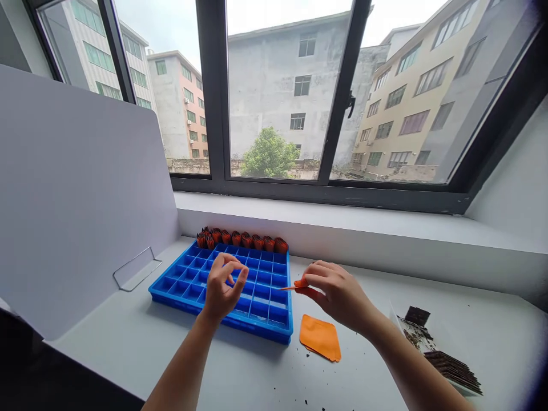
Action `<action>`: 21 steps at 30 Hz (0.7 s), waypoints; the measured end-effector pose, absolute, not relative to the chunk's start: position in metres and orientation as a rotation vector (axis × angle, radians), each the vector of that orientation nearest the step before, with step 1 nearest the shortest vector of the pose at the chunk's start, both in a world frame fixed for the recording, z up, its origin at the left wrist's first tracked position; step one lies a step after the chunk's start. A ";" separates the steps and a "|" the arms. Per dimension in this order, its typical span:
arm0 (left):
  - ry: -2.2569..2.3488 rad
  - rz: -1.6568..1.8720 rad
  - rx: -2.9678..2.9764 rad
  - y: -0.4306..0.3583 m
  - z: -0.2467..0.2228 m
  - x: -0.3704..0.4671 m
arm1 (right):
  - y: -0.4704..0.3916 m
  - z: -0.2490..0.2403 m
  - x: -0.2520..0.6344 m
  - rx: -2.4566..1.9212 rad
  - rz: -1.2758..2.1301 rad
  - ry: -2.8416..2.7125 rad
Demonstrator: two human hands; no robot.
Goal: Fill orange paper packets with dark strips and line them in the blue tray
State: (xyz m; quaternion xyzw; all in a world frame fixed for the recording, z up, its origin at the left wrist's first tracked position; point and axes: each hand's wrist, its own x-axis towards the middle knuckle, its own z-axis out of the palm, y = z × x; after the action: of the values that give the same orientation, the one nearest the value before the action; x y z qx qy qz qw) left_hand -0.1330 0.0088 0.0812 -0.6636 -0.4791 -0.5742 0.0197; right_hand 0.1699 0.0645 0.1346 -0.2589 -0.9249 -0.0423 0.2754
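My left hand is above the blue compartment tray, its fingers curled and the thumb tip close to the index finger; I see nothing between them. Just past the tray's right edge, my right hand pinches a small orange piece, with a thin orange strip pointing left toward the tray. Several dark-and-orange bundles stand in a row along the tray's back. An orange stack of flat sheets lies on the white table below my right hand.
Dark brown flat pieces lie stacked at the right, beside a dark square and crumbs. A wire stand is left of the tray, by a tall white panel. The windowsill runs behind.
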 end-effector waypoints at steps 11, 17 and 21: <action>-2.593 -0.760 -1.405 0.051 0.076 -0.354 | 0.092 0.125 0.081 -0.854 0.639 -2.145; -2.671 -0.631 -1.575 0.053 0.041 -0.376 | 0.162 0.122 -0.022 -1.025 0.603 -2.134; -2.684 -0.600 -1.578 0.051 0.036 -0.377 | 0.204 0.113 -0.083 -1.202 0.506 -2.111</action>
State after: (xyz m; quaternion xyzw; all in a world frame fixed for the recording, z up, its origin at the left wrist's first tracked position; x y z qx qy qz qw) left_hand -0.3774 0.0508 0.0356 -0.4976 -0.8464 -0.1893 -0.0143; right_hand -0.0832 0.2036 0.1131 -0.4584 -0.8048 0.1928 0.3241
